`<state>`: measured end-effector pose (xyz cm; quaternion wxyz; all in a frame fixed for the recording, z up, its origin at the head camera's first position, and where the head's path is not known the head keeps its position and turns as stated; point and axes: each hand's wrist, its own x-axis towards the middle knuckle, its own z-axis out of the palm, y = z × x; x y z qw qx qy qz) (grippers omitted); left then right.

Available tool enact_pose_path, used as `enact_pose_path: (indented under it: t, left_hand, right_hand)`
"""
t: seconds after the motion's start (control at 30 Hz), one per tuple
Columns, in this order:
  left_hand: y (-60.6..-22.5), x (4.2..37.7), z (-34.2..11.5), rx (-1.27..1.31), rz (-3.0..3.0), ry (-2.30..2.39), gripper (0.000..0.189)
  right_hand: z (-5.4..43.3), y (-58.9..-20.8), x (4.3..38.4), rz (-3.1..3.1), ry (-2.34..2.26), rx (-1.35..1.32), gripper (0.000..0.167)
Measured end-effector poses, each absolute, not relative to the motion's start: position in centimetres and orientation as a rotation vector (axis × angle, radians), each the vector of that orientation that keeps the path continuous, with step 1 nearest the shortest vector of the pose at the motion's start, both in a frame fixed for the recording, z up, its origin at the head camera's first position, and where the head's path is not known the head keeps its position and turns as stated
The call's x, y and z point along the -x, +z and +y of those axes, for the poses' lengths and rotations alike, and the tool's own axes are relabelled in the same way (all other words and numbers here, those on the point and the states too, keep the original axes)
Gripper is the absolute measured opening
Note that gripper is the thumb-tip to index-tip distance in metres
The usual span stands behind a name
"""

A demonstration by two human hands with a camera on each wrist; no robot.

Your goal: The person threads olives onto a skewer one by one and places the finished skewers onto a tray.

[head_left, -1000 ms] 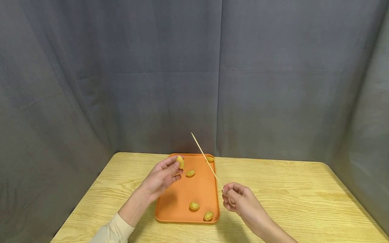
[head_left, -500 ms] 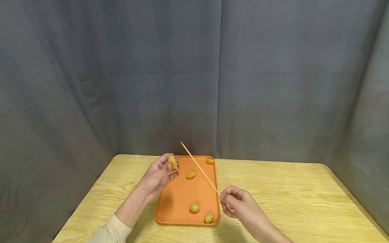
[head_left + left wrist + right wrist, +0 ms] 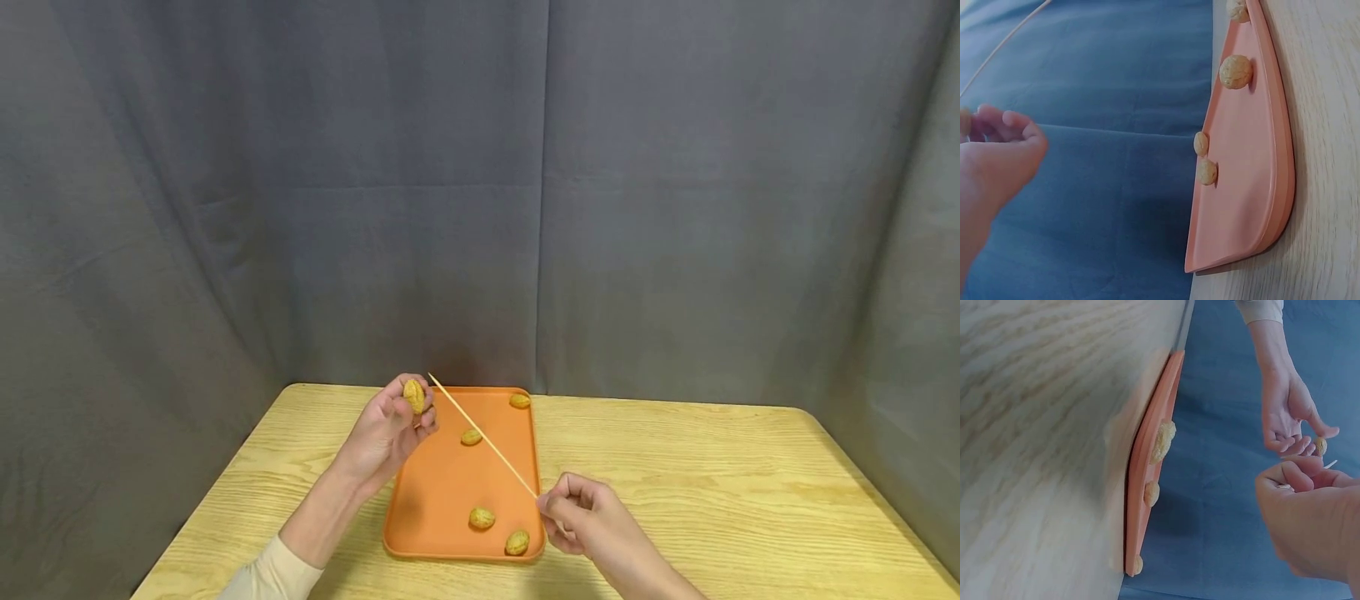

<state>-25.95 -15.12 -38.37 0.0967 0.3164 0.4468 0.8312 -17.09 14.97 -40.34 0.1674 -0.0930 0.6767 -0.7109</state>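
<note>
Between thumb and fingers my left hand (image 3: 381, 442) holds a yellow-brown walnut (image 3: 413, 396), raised over the far left of an orange tray (image 3: 442, 479). My right hand (image 3: 592, 521) pinches the near end of a thin wooden skewer (image 3: 483, 437) beside the tray's right rim. The skewer slants up and left, its pointed tip close to the held walnut but apparently apart from it. In the right wrist view the held walnut (image 3: 1320, 445) shows just beyond my right fingers. The left wrist view cuts off most of the left fingers.
Several more walnuts lie in the tray: one at the far right corner (image 3: 519, 401), one mid-tray (image 3: 471, 437), and two near the front, a walnut (image 3: 482, 518) and another walnut (image 3: 517, 542). The tray stands on a wooden table (image 3: 712, 483). Grey curtains (image 3: 405, 208) enclose the back and sides.
My left hand has moved left with the walnut and turned it slightly. The skewer's tip has swung left and down, nearer the walnut, as my right hand moved slightly left and toward me.
</note>
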Motion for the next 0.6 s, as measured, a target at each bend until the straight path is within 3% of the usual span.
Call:
enact_pose_path:
  t: [0.23, 0.47, 0.6]
  left_hand:
    - [-38.2, 26.2, -15.2, -0.662, 1.424, 2.578, 0.04]
    - [-38.3, 26.2, -15.5, -0.575, 1.426, 2.569, 0.049]
    - [-38.4, 26.3, -15.2, -0.497, 1.368, 2.588, 0.044]
  right_hand:
    - [14.9, -40.7, 17.2, 1.982, -1.982, 0.271, 0.019]
    - [15.7, -41.0, 18.0, 2.233, -1.883, 0.192, 0.016]
    - [16.8, -40.6, 18.5, 2.401, -1.819, 0.169, 0.016]
